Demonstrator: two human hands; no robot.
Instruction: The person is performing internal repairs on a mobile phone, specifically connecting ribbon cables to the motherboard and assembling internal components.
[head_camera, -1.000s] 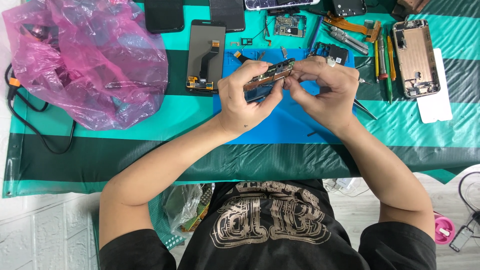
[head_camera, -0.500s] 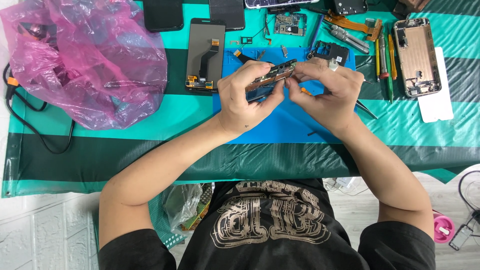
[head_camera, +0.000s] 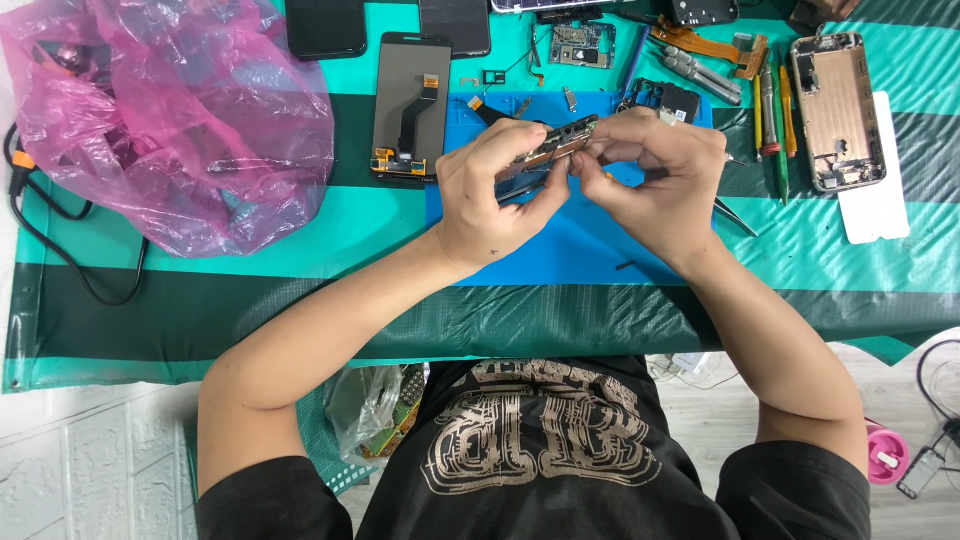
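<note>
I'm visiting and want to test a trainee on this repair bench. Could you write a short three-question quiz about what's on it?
1. True or false: both hands grip the opened phone frame above the blue mat.
2. What lies on the far left of the table? A) pink plastic bag B) red toolbox C) white mug
3. Fill in: the detached screen panel lies to the ____ of the left hand.

Key:
1. True; the right hand holds it too.
2. A, the pink plastic bag.
3. left
</note>
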